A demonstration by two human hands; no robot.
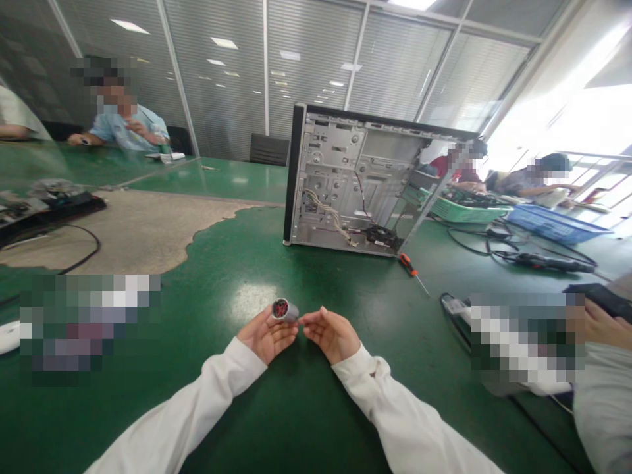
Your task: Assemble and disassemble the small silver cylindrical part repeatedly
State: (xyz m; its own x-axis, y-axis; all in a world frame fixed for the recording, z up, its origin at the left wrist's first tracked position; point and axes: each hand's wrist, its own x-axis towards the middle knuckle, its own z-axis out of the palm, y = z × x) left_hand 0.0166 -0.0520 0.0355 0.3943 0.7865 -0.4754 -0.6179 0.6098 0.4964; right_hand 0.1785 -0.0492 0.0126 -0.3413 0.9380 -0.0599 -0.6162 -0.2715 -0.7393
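Note:
A small grey cylinder [286, 311] with red and black parts showing in its near end is in my left hand [268, 337]. It rests between the thumb and the upturned fingers, tilted with that end toward me. My right hand [330, 334] faces it, palm inward, fingers partly stretched and apart, the fingertips close to the cylinder's far end. Whether they touch it I cannot tell. Beyond both hands an opened computer case [345, 178] stands on the green table [266, 408], its cables and a black fan visible inside. An orange-handled screwdriver [409, 265] lies at its lower right corner.
A green basket [469, 209] and a blue basket [557, 224] stand back right, near a black power tool with a cord [553, 261]. Electronic parts [49, 201] lie far left by a bare brown patch [148, 224]. Another person's hand [605, 322] is at right; others sit farther back.

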